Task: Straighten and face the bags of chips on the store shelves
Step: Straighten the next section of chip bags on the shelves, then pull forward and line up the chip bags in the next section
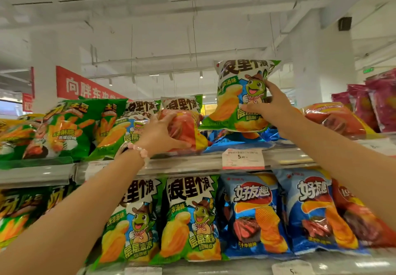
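Two bare forearms reach up from the bottom of the frame toward the top shelf [192, 163] of a snack aisle. On the left, green bags of potato sticks [64, 129] lean in a loose row on that shelf. Beside them the left hand [159, 133], a pink bead bracelet [139, 150] at its wrist, closes its fingers around a red-orange chip bag [184, 129] lying among green-and-white bags at the shelf front. To the right, a price tag [243, 158] reading 5.90 hangs on the shelf rail. Above it the right hand [269, 105] grips a green-and-white chip bag with a cartoon turtle [233, 94], thumb on its face and fingers spread at its right edge, holding it upright and raised above the blue bags [233, 141] lying flat beneath. Farther right, an orange-red bag [334, 120] lies on its side, with magenta bags [375, 103] standing behind it. On the shelf below, turtle bags [190, 221] stand facing forward next to blue steak-flavour bags [255, 217], running left to right. A red banner [81, 86] hangs behind the left shelves, under a white ceiling.
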Demonstrator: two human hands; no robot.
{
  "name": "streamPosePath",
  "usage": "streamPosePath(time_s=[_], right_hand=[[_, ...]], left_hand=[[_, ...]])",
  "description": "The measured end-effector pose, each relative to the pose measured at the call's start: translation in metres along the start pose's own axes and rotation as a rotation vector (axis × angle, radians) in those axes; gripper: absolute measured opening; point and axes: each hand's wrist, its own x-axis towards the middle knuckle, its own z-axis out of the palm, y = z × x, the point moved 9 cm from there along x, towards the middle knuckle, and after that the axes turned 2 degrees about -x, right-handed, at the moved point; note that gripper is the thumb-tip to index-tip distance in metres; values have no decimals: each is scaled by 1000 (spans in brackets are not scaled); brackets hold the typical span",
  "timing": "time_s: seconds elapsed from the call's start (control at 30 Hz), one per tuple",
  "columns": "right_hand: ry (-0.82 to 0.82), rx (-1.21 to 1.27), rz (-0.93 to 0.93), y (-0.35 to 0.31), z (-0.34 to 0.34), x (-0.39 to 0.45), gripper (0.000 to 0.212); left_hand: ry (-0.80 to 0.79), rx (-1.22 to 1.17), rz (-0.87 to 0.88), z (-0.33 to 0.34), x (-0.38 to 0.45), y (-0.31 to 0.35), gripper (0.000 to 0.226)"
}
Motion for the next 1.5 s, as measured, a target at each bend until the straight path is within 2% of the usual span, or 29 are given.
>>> streamPosePath(time_s=[0.13, 0.27, 0.47, 0.6, 0.8, 1.0, 1.07, 1.3, 1.4, 1.47, 1.5], right_hand=[[-3, 20, 3, 4, -1, 3, 87], [26, 31, -36, 0, -2, 0, 89], [234, -74, -131, -13, -17, -3, 79], [126, -154, -126, -23, 6, 2, 81], [-78, -150, -131, -34, 85, -1, 77], [-184, -153, 48, -7, 134, 5, 90], [-231, -123, 103, 5, 145, 5, 81], [-326, -300, 138, 19, 154, 1, 64], [-304, -194, 100, 1, 138, -4, 47], [-226, -31, 87, -17, 116, -11, 54], [-236, 45, 105, -23, 107, -16, 58]], left_hand=[[-6, -136, 24, 4, 5, 1, 99], [125, -271, 56, -7, 2, 2, 88], [365, -537, 76, -52, -10, -4, 83], [459, -589, 124, -87, -24, -9, 83], [507, -587, 147, -110, -43, -13, 84], [538, -575, 150, -119, -55, -17, 83], [537, -575, 153, -119, -56, -17, 84], [522, -562, 199, -110, -59, -5, 82], [522, -555, 224, -101, -58, 4, 83], [511, -557, 224, -90, -56, 10, 83], [502, -565, 224, -84, -55, 14, 83]])
